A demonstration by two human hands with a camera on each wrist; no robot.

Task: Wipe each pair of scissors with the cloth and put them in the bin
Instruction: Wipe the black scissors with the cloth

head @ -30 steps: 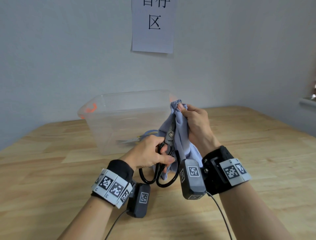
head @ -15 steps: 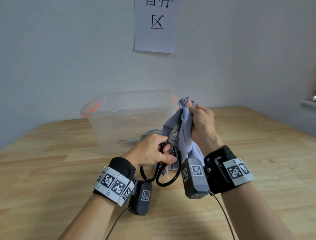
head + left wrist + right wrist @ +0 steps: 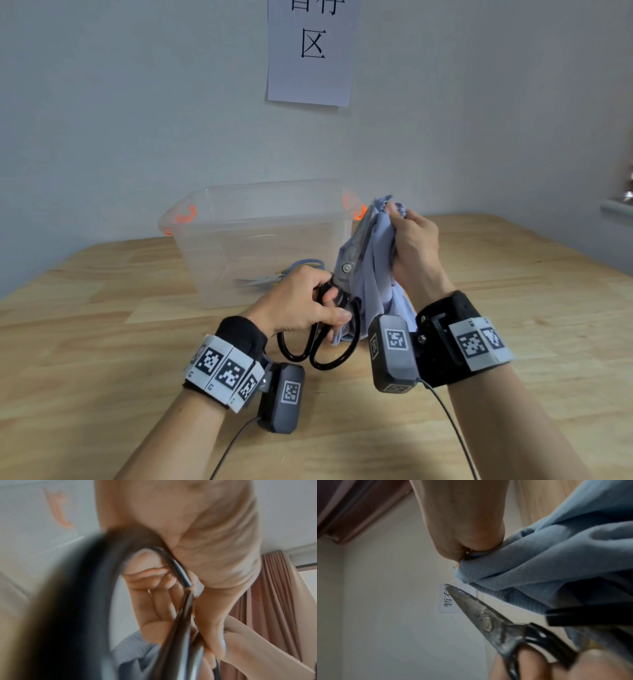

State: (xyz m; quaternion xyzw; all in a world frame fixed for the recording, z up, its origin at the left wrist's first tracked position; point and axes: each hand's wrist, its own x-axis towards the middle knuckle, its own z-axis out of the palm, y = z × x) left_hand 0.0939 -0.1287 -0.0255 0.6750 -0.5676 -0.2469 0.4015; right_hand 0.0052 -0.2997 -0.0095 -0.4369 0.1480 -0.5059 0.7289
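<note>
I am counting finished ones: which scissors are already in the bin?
The blue-handled scissors lying on the bin floor. The black-handled scissors are outside, gripped by the left hand.

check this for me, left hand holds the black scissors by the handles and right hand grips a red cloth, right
Not quite: the cloth is light blue, not red, as the head view shows. The rest holds: the left hand holds the black scissors by the handles and the right hand grips the cloth.

Black-handled scissors (image 3: 344, 274) upright against bunched blue cloth (image 3: 373, 270), before clear bin (image 3: 260, 240).
</note>
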